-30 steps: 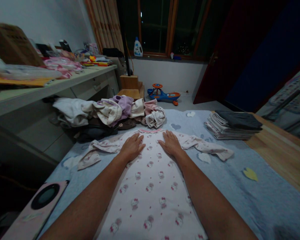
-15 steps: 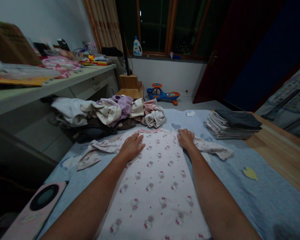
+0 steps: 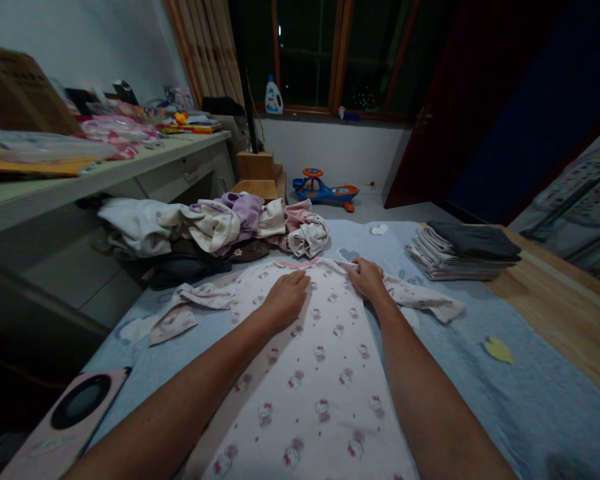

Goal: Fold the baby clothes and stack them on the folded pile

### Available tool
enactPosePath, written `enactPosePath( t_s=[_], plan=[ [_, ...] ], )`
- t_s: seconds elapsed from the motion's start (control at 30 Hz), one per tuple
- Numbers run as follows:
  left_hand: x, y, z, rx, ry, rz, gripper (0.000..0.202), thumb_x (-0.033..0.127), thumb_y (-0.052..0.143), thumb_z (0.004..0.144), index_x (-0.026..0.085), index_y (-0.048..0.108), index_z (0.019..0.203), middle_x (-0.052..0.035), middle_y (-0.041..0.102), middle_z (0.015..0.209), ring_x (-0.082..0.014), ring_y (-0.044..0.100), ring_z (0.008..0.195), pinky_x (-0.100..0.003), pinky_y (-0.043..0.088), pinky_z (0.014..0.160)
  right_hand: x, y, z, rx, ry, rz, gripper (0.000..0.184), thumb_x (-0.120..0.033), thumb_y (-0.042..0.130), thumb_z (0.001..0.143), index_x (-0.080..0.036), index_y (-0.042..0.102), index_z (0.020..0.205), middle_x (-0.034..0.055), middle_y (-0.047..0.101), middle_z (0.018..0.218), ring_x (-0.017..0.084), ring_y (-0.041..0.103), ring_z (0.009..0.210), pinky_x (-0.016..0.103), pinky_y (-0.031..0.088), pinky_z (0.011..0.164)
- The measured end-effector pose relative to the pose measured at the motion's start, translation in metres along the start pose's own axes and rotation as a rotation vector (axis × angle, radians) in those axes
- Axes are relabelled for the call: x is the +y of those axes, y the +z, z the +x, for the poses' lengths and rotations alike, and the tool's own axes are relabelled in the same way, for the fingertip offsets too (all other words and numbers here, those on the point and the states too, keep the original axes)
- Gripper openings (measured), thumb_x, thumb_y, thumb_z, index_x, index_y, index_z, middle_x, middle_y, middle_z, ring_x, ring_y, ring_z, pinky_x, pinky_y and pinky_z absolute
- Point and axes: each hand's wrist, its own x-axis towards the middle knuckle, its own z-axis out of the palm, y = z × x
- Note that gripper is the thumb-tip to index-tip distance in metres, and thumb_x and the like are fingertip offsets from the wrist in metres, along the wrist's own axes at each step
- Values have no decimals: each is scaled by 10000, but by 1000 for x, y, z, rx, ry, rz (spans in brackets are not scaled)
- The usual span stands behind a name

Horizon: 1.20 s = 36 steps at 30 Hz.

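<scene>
Head view, the only view: the left hand (image 3: 286, 300) lies palm down on the chest of a pale pink long-sleeved knit garment printed with small cartoon cat faces (image 3: 310, 387), its fingers extended and gripping nothing. The right hand (image 3: 367, 280) rests ahead and to the right of the left hand, on the garment's shoulder, with fingers partly curled over the soft cloth. Small creases run beneath them, but whether they pinch the fabric cannot be told. The garment lies face up and unfolded on a pale blue fleecy blanket (image 3: 480, 400), its pink-trimmed round collar (image 3: 295, 263) just ahead of the hands. One crumpled sleeve (image 3: 180, 317) extends left of the left hand, and the other (image 3: 423, 301) extends right of the right hand. No fold shows in the body. Farther right of the right hand stands a neat, squared stack of folded clothes (image 3: 460, 253), topped by a dark grey piece. Ahead and left of the left hand lies a loose, unfolded heap of white, lilac, cream, pink and dark clothes (image 3: 220, 227), its fabrics bunched in soft rolls. Thus some pieces are stacked folded, while this garment and the heap are not.
</scene>
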Motion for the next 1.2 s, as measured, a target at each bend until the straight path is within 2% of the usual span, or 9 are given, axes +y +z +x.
enactPosePath(
  t_s=[0.17,0.27,0.43,0.53,0.63,0.83,0.97,1.07,1.2],
  plan=[
    [46,9,42,17,190,-75,465,353,492,937,148,481,1355,-177,454,1472,-286,429,1365,-432,371,1114,0,-1,0,-10,-22,-46,289,-343,451,975,-210,706,952,93,717,1042,219,600,991,296,344,831],
    [59,20,58,2,159,-94,519,425,466,955,154,447,1397,-172,416,1508,-294,402,1389,-442,349,1125,1,-2,0,-6,-30,-38,268,-318,465,968,-218,714,966,83,720,1030,206,603,974,282,349,816],
    [61,32,60,-48,57,-95,608,529,410,963,192,404,1469,-169,329,1571,-358,283,1453,-511,256,1160,5,-3,1,18,4,-37,267,-295,465,965,-221,719,1000,80,717,1032,200,603,996,279,355,820],
    [60,32,56,-59,3,-86,635,586,414,942,252,400,1482,-149,310,1585,-383,235,1467,-542,228,1157,7,-3,2,42,42,-41,289,-333,459,974,-212,719,1007,89,712,1034,208,603,1003,293,356,830],
    [62,29,56,-67,-38,-69,645,620,397,931,285,402,1481,-118,292,1599,-376,194,1482,-529,197,1169,11,-5,2,63,77,-62,303,-364,463,972,-207,721,1000,91,712,1032,216,607,1005,306,354,836],
    [64,27,56,-99,-69,-65,716,668,353,921,252,376,1504,-142,253,1612,-379,158,1491,-506,166,1182,26,-16,0,-63,95,-128,353,-454,500,937,-192,734,967,123,722,1048,271,609,1031,365,351,866],
    [64,30,56,-78,-66,-77,877,792,306,857,210,369,1510,-167,251,1608,-380,143,1494,-503,154,1186,36,-23,2,-117,30,-91,259,-386,566,904,-192,727,961,97,742,988,222,637,953,296,370,803],
    [63,30,56,-84,-62,-85,965,855,312,800,205,366,1510,-172,237,1612,-389,130,1494,-508,146,1186,41,-23,4,-56,52,-74,270,-393,548,915,-192,717,974,94,738,984,210,640,915,276,380,748],
    [63,28,56,-100,-68,-83,999,875,337,770,209,351,1514,-163,224,1618,-389,117,1497,-509,143,1186,45,-16,2,70,123,-72,231,-342,542,907,-198,718,949,94,711,983,227,613,932,304,390,784]
  ],
)
